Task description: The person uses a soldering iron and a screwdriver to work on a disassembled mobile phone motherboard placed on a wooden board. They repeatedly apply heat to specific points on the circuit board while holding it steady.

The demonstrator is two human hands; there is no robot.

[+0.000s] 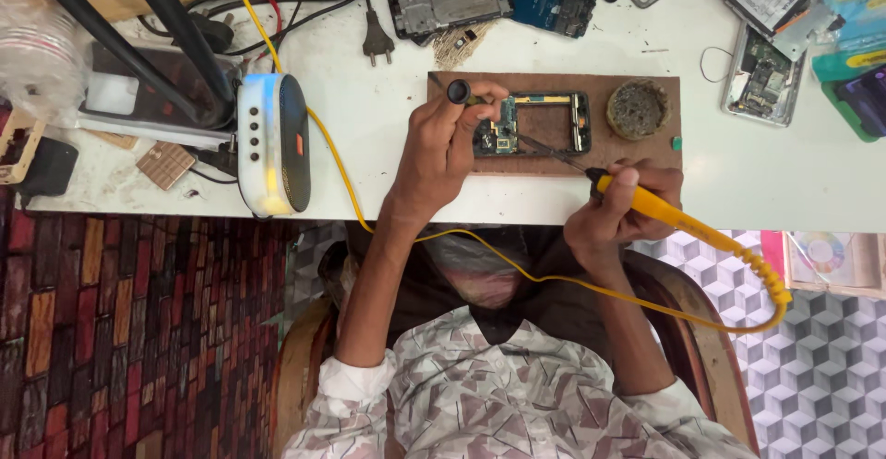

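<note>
Two hands work at mid-frame over a brown board (554, 159) on a cluttered white table (388, 145): the right hand (620, 208) is closed around a yellow soldering iron (664, 210), its tip at an opened phone frame (533, 124). The left hand (449, 141) pinches a dark-handled tool (461, 93) beside that frame. Brick-patterned flooring (138, 330) fills the lower left, grey cube-patterned tiles (817, 367) the lower right.

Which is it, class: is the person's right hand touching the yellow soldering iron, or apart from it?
Touching. The head view shows the right hand wrapped around the handle of the yellow soldering iron, with the fingers closed over it and no gap.
</note>
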